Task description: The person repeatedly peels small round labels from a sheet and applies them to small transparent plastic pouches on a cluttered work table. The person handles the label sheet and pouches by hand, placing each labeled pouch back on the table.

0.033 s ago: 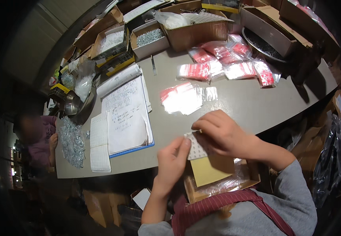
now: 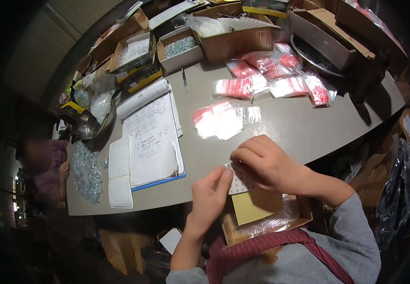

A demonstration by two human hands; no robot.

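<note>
White sticker sheet — pinched by left hand, right hand arched above.

Bright overhead light falls on the middle of the grey table, and glare whitens the clear plastic bags there. Boxes cast dark shadows toward the right end. The corners sink into a black fisheye vignette, straight edges bow near the rim, and the left margin looks dim and soft.
</note>
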